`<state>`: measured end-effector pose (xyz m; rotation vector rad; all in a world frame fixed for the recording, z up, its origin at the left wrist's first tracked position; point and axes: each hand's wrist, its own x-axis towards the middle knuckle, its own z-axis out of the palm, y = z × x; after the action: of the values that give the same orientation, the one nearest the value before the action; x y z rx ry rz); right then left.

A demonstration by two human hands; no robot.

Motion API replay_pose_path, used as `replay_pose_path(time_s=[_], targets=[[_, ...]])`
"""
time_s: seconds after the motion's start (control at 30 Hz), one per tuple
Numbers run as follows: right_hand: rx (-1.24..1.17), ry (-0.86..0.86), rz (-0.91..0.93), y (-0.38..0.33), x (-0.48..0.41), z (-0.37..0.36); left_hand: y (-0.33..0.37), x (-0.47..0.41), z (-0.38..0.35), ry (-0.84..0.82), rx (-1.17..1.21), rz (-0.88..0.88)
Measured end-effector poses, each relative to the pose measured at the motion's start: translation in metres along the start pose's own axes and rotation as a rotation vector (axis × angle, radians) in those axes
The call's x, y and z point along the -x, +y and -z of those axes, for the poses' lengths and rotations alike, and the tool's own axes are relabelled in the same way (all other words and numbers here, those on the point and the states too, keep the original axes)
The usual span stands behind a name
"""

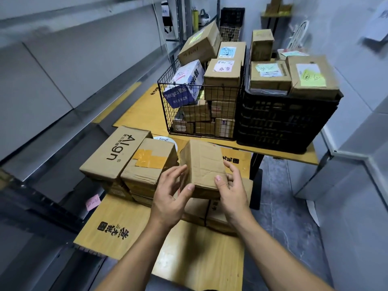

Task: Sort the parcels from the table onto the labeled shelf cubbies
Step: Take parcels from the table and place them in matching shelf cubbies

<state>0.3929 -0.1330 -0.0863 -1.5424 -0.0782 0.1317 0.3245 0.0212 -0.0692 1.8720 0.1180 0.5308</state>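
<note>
The plain brown parcel [201, 162] sits between the two hands, on top of a flatter box [216, 215] that lies under the palms. The right hand [233, 194] grips it: the thumb lies on the top face near the front edge and the fingers [233, 169] wrap its right side. The left hand [170, 198] has its thumb tip at the front left corner. Its fingers [178, 171] are spread along the left face, but they are blurred, so I cannot tell whether they press the cardboard or hover just off it.

That uncertain side is the main risk. If the lift begins with only the right hand truly closed, the parcel may pivot about the right thumb, drop its left edge and slide out.

Just beyond the left fingertips stands a taped box [151, 162], with the Align box [117, 154] beside it. A swing toward the shelf [52, 143] on that side could clip the stack and shove it off the table [199, 259].

The face under the thumbs shows no label (it may be underneath). Carrying the parcel off unread could land it in the wrong cubby, and the pink note [92, 203] on the shelf edge is too small to read.
</note>
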Motion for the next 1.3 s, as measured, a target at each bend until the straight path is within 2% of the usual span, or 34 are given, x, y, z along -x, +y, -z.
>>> replay_pose_path(time_s=[0.17,0.27,0.37,0.47,0.57,0.67,0.77,0.83,0.93,1.07,1.23,1.3], targets=[[-0.098,0.021,-0.011,-0.002,0.002,0.006,-0.004,0.000,-0.002,0.025,0.015,0.145],[-0.101,-0.024,0.000,-0.004,0.006,0.009,-0.004,0.004,-0.005,-0.048,0.176,0.209],[0.051,-0.128,0.011,-0.007,0.007,0.014,-0.001,0.006,-0.006,-0.044,0.243,0.196],[0.231,-0.166,0.074,-0.015,0.006,0.016,0.004,0.003,-0.004,-0.017,0.113,0.146],[0.130,-0.232,0.097,-0.025,0.009,0.010,0.009,0.004,-0.004,-0.063,0.016,0.090],[0.074,-0.187,0.083,-0.026,0.005,0.011,0.015,0.005,-0.002,-0.096,0.072,0.055],[-0.148,-0.147,0.006,-0.027,0.002,0.011,0.017,0.003,0.001,0.006,0.165,0.094],[-0.311,-0.143,-0.027,-0.028,0.003,0.008,0.015,0.002,0.004,0.094,0.113,0.108],[-0.409,-0.201,-0.038,-0.028,0.006,0.007,0.015,0.006,0.007,0.072,0.180,0.134],[-0.337,-0.280,-0.041,-0.029,0.009,0.001,0.016,0.014,0.017,0.073,0.180,0.132],[0.015,-0.287,0.092,-0.033,0.011,-0.013,0.019,0.024,0.044,0.176,-0.093,0.051],[0.093,-0.317,0.093,-0.035,0.010,-0.020,0.017,0.028,0.057,0.199,-0.221,0.015]])
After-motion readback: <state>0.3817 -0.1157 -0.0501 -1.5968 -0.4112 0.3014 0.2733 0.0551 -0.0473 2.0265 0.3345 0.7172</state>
